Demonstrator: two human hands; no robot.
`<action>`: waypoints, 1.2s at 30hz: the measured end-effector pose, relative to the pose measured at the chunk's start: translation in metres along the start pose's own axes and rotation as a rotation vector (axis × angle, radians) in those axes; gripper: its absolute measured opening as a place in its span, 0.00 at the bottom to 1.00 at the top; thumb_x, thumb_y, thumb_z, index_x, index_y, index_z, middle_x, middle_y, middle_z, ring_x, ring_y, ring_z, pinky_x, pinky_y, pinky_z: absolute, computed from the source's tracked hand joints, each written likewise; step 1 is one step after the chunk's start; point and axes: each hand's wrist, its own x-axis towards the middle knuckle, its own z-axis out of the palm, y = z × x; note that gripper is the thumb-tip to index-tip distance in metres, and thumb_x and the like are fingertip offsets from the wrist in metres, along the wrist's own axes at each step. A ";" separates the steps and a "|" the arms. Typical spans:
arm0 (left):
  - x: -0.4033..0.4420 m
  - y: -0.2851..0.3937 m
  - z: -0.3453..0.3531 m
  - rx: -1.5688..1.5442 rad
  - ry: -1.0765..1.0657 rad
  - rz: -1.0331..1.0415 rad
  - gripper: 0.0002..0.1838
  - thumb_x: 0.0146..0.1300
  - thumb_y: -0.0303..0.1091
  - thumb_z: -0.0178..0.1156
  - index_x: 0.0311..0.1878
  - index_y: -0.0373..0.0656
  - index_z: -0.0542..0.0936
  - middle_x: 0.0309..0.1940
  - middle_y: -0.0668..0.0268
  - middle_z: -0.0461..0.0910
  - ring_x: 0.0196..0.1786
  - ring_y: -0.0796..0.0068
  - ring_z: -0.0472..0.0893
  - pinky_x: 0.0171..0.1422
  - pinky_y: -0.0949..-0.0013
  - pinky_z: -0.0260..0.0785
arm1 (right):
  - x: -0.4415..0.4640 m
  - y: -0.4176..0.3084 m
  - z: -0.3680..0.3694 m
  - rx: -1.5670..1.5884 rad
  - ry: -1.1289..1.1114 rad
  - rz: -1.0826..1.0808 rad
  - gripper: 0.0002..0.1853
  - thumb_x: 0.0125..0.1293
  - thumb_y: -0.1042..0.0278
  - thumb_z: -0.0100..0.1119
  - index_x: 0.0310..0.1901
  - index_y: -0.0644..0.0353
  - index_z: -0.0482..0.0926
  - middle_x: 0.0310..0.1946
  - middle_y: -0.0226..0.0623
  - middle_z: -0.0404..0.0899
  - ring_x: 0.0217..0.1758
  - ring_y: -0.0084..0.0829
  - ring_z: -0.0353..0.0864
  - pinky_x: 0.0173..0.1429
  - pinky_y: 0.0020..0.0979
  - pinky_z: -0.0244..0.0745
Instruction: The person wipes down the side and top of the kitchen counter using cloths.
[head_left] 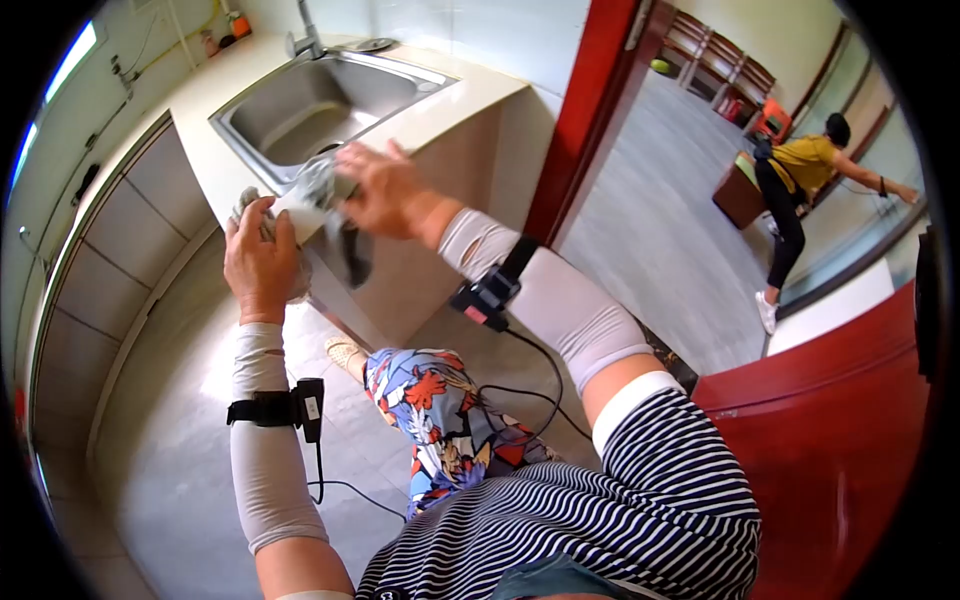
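Grey, crumpled cloth (320,183) is bunched at the near corner of the counter, just in front of the sink, with one wad by your right hand (385,190) and more of it by your left hand (258,260). Whether this is one piece or two, you cannot tell from here. It looks thin and soft, so expect it to be light, limp and not at all fragile; if it is wet, it may be heavier and a little slippery. Take hold of it by a thick, gathered fold, since a loose edge would probably slide out of your fingers.

Your left hand grips its part, fingers and thumb bent around the folds. Your right hand lies over its wad, but blur hides whether the fingers are closed. Below it a darker, smeared tail hangs past the counter edge.

Around the cloth, the pale counter (196,135) looks smooth and hard, with a squared edge. The sink (340,95) is brushed metal, a deep box with rounded corners, and a metal tap (311,42) stands at its far side. Pale stretchy sleeves (275,480) cover your forearms, each crossed by a black strap with a small box and cable. Further right, a glossy red door frame (590,110) opens onto grey flooring (660,190), where a person in a yellow top (808,162) stretches an arm toward a glass panel.
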 end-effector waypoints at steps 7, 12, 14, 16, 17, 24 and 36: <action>0.000 0.008 0.000 -0.009 0.036 0.027 0.13 0.61 0.42 0.60 0.47 0.50 0.82 0.41 0.56 0.81 0.43 0.53 0.81 0.46 0.56 0.74 | 0.042 0.130 -0.022 -0.155 0.033 0.368 0.31 0.67 0.42 0.50 0.65 0.54 0.72 0.71 0.39 0.63 0.77 0.38 0.57 0.77 0.57 0.47; -0.001 0.012 -0.003 -0.052 -0.013 -0.029 0.14 0.61 0.39 0.59 0.47 0.46 0.83 0.44 0.55 0.82 0.48 0.54 0.80 0.54 0.58 0.73 | 0.047 0.211 -0.049 -0.483 0.045 0.536 0.26 0.67 0.50 0.47 0.59 0.56 0.79 0.64 0.46 0.69 0.71 0.44 0.62 0.73 0.51 0.57; -0.001 0.013 -0.004 -0.043 -0.015 -0.028 0.14 0.61 0.39 0.60 0.47 0.46 0.83 0.44 0.55 0.82 0.48 0.54 0.80 0.54 0.58 0.73 | 0.051 0.245 -0.055 -0.529 0.065 0.600 0.23 0.67 0.56 0.46 0.57 0.57 0.80 0.62 0.49 0.70 0.67 0.47 0.65 0.71 0.45 0.61; 0.000 0.009 0.000 -0.034 0.069 0.040 0.12 0.58 0.41 0.61 0.44 0.50 0.83 0.36 0.57 0.82 0.42 0.54 0.81 0.44 0.57 0.74 | 0.052 0.246 -0.061 -0.529 0.146 0.592 0.20 0.67 0.62 0.44 0.53 0.59 0.81 0.57 0.50 0.75 0.62 0.50 0.71 0.67 0.43 0.68; 0.000 0.007 0.001 -0.029 0.069 0.041 0.12 0.58 0.41 0.61 0.44 0.50 0.83 0.36 0.57 0.82 0.42 0.54 0.81 0.44 0.57 0.74 | 0.055 0.245 -0.063 -0.524 0.146 0.590 0.20 0.67 0.62 0.44 0.53 0.59 0.81 0.57 0.50 0.75 0.62 0.50 0.71 0.67 0.43 0.68; 0.000 0.007 0.001 -0.031 0.073 0.052 0.11 0.58 0.41 0.61 0.43 0.51 0.83 0.34 0.58 0.81 0.41 0.54 0.80 0.42 0.57 0.74 | 0.076 0.266 -0.065 -0.411 0.100 0.538 0.17 0.64 0.66 0.47 0.49 0.61 0.81 0.49 0.51 0.81 0.56 0.50 0.80 0.61 0.44 0.74; -0.001 0.010 0.003 0.007 0.086 0.033 0.11 0.59 0.43 0.60 0.42 0.51 0.82 0.35 0.56 0.81 0.40 0.52 0.80 0.41 0.54 0.74 | 0.050 0.123 -0.056 -0.185 -0.131 0.295 0.34 0.63 0.39 0.47 0.48 0.68 0.81 0.51 0.60 0.79 0.56 0.53 0.79 0.63 0.42 0.71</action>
